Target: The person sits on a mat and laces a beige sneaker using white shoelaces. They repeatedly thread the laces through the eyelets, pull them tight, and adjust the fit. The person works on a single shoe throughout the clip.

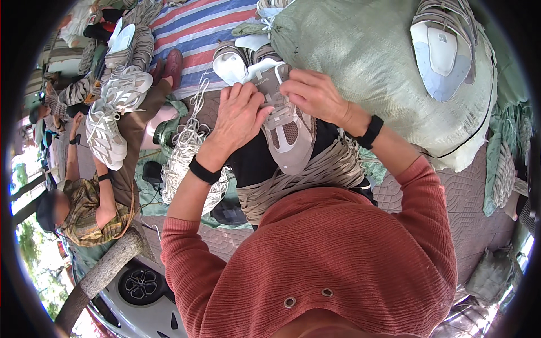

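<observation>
A grey-brown sneaker (290, 143) with mesh panels lies over my lap, its toe toward me and its tongue (269, 84) pointing away. My left hand (239, 112) is closed at the left edge of the lacing area, thumb and fingers pinching the shoe there. On the other side, my right hand (315, 96) pinches the upper beside the tongue and collar. Whether a lace end is between the fingers of either hand cannot be made out. A thick bundle of taupe laces (298, 183) lies across my lap below the toe.
White laces (194, 152) hang in a heap at my left. Beyond the sneaker are more shoes (228, 65) and a striped sheet (205, 28). A large pale green sack (366, 56) with a shoe (442, 53) on it stands at right. A person (93, 211) sits at left near white sneakers (107, 132).
</observation>
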